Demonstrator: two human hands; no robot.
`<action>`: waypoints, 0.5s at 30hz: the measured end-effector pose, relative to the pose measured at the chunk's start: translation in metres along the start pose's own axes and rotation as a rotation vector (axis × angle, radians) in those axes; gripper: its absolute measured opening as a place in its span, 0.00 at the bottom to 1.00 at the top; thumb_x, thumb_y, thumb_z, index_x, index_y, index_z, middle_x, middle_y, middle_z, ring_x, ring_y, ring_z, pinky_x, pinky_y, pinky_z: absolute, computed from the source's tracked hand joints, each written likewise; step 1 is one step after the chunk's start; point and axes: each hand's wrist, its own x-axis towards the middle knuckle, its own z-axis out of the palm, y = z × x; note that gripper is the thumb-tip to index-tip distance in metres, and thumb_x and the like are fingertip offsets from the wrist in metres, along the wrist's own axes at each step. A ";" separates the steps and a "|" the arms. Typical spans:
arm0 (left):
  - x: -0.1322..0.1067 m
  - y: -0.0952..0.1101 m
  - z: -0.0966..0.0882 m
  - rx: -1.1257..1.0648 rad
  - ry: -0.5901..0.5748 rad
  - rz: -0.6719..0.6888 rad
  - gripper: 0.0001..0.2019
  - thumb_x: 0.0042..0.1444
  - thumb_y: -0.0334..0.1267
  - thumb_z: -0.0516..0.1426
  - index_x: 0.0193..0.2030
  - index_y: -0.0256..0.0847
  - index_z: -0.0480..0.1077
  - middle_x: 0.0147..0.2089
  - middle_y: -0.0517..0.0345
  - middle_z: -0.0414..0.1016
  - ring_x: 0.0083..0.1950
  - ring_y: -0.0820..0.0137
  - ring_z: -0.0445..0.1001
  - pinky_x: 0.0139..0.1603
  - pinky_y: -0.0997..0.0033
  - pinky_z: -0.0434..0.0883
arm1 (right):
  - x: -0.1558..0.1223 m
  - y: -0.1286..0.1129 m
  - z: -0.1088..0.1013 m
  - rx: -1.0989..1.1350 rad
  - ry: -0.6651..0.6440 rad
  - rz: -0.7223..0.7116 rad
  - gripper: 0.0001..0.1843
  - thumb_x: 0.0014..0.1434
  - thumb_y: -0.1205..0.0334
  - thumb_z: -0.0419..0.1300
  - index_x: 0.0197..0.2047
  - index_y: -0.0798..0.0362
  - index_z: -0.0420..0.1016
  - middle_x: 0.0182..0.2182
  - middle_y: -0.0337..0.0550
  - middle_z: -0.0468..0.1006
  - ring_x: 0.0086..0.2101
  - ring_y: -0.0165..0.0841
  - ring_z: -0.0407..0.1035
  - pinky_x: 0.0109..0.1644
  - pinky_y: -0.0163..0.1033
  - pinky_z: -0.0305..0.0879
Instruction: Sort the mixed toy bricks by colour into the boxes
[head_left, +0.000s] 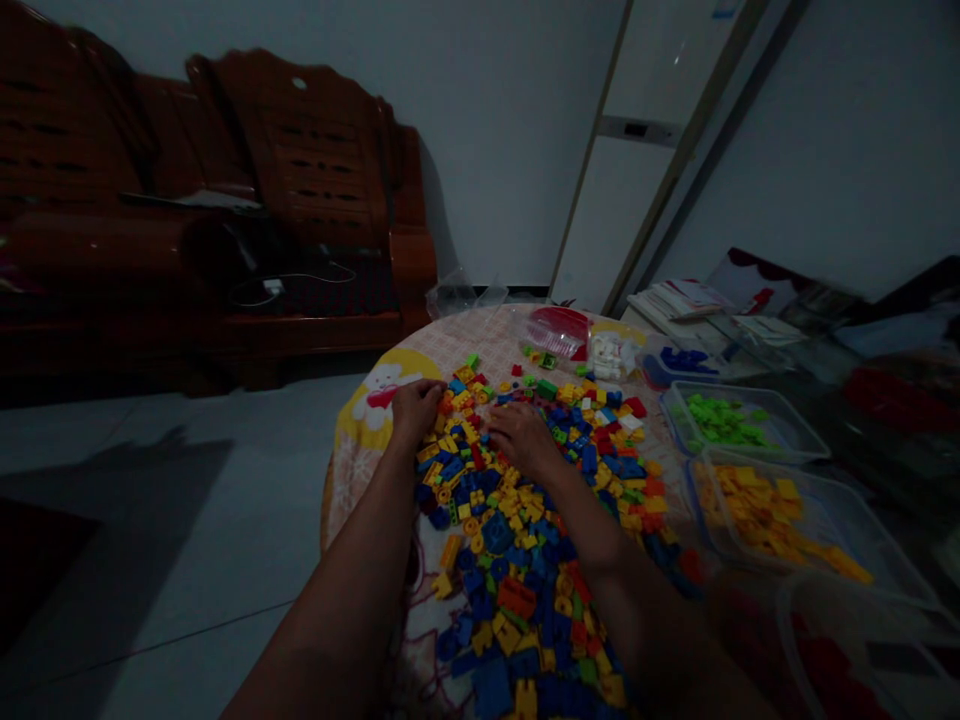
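Note:
A large pile of mixed toy building bricks (517,505) in yellow, blue, red, green and orange covers much of the round table. At the pile's far left edge is my left hand (418,408), its fingers curled down beside some orange and yellow bricks. Whatever those fingers hold, if anything, is hidden. My right hand (523,437) reaches over the upper middle of the pile, palm down. Its fingers are stretched leftward and a little apart, with the tips among the bricks. No brick can be made out in it.
Along the table's right side stand clear plastic boxes: one with green bricks (720,420), one with yellow bricks (776,510), one with red pieces (832,670). Blue pieces (686,360) lie farther back. A patterned tablecloth (356,465) covers the table. A wooden bench (315,170) stands behind.

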 end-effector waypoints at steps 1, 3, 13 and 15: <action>0.000 -0.001 0.000 -0.006 0.000 -0.001 0.16 0.54 0.40 0.54 0.43 0.39 0.81 0.43 0.52 0.83 0.44 0.61 0.79 0.46 0.66 0.71 | -0.001 0.004 -0.002 -0.011 0.032 0.049 0.11 0.62 0.67 0.60 0.44 0.48 0.83 0.55 0.44 0.78 0.57 0.44 0.64 0.64 0.55 0.57; 0.000 -0.001 0.001 -0.018 -0.002 -0.004 0.17 0.54 0.40 0.54 0.43 0.38 0.81 0.43 0.51 0.83 0.44 0.62 0.79 0.46 0.66 0.72 | -0.004 0.013 -0.006 -0.033 0.116 0.148 0.12 0.60 0.69 0.59 0.42 0.50 0.83 0.53 0.46 0.79 0.56 0.45 0.65 0.64 0.56 0.56; -0.005 0.009 -0.002 -0.020 0.001 -0.051 0.16 0.53 0.39 0.55 0.42 0.39 0.81 0.42 0.52 0.83 0.44 0.62 0.79 0.47 0.66 0.72 | -0.007 0.020 -0.009 0.018 0.250 0.140 0.13 0.60 0.69 0.57 0.42 0.52 0.82 0.49 0.50 0.80 0.51 0.43 0.69 0.62 0.52 0.61; -0.006 0.009 -0.002 -0.011 0.003 -0.047 0.15 0.53 0.38 0.55 0.42 0.39 0.81 0.43 0.53 0.83 0.44 0.63 0.79 0.47 0.67 0.72 | -0.006 0.013 -0.005 0.012 0.177 0.066 0.11 0.59 0.68 0.60 0.43 0.51 0.82 0.52 0.50 0.78 0.54 0.44 0.66 0.64 0.55 0.58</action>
